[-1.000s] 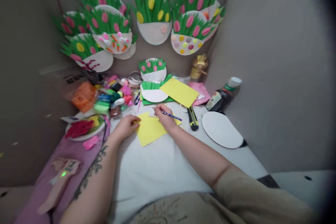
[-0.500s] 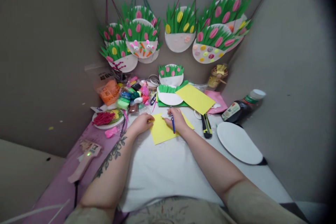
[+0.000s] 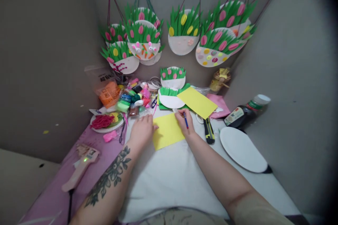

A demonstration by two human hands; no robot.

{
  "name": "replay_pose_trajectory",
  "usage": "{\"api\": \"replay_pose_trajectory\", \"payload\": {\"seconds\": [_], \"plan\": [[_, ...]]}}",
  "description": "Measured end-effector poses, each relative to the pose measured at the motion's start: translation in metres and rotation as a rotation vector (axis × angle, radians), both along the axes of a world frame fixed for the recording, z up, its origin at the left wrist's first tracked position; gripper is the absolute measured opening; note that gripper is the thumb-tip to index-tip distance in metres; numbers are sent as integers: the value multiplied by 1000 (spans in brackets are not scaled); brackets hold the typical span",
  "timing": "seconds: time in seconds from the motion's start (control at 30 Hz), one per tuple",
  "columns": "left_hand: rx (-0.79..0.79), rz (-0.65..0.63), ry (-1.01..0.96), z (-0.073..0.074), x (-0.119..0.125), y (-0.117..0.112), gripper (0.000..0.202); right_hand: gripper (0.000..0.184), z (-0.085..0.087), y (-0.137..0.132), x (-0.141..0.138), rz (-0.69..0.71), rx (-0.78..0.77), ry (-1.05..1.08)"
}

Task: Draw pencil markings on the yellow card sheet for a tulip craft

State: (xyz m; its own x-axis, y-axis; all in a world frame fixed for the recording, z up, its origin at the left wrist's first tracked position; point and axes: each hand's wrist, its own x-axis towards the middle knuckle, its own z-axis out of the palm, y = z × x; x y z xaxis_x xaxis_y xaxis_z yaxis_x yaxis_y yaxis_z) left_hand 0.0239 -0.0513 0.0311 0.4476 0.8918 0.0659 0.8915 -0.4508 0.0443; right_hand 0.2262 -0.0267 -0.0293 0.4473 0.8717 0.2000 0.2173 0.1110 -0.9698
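The left hand (image 3: 142,130) rests flat, fingers apart, at 9 o'clock of the square yellow paper sheet (image 3: 167,133) lying mid-worktop (image 3: 169,179). At 1 o'clock, the right hand (image 3: 185,124) clamps a blue pencil (image 3: 186,120).

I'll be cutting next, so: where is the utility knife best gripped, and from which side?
Pinch the utility knife mid-body across its long yellow-and-black sides, coming from above. It lies flat, pointing away from you, just right of the right hand, which holds a blue pencil. Blade end unclear.
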Motion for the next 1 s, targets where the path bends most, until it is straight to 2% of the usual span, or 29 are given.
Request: {"api": "replay_pose_trajectory", "payload": {"seconds": [0.03, 0.1, 0.13, 0.17, 0.23, 0.27, 0.33, 0.4, 0.47, 0.57, 0.63, 0.73, 0.8, 0.9, 1.0], "plan": [[-21, -97, -21, 0, 1, -1, 51, 23, 0, 0, -2, 5, -5, -21], [-136, -394, -9, -2, 2, 0, 50, 22, -1, 1, -4, 8, -9, -74], [-165, -417, 10, -3, 0, 2, 50, 21, -2, 1, -5, 3, -11, -106], [-150, -323, 26, -3, -4, 5, 46, 20, -4, 2, -5, -6, -18, -147], [-41, -47, 24, -1, -15, 14, 32, 20, -5, 2, -2, -18, -39, -258], [-3, 39, -3, 1, -21, 19, 31, 20, -5, 3, 0, -25, -42, -332], [-4, 104, -74, 4, -30, 28, 30, 19, -3, 2, 2, -57, -8, -495], [-53, 74, -118, 4, -34, 32, 28, 15, 2, -1, 1, -88, 70, -589], [-90, 29, -136, 0, -32, 32, 27, 19, 8, -5, -5, -19, 128, -526], [-115, -15, -146, -7, -28, 30, 25, 41, 12, -11, -21, 304, 67, -175], [-124, -45, -151, -9, -25, 30, 24, 44, 12, -12, -32, 428, -26, -4], [-130, -100, -158, -10, -24, 31, 22, 27, 11, -6, -44, 403, -111, 17], [-135, -131, -155, -10, -24, 31, 21, 16, 10, -1, -50, 345, -87, -24], [-154, -132, -145, -12, -24, 32, 21, 20, 9, 6, -56, 295, -13, -107], [-168, -123, -142, -12, -24, 32, 22, 27, 9, 8, -57, 195, -3, -167]]}}
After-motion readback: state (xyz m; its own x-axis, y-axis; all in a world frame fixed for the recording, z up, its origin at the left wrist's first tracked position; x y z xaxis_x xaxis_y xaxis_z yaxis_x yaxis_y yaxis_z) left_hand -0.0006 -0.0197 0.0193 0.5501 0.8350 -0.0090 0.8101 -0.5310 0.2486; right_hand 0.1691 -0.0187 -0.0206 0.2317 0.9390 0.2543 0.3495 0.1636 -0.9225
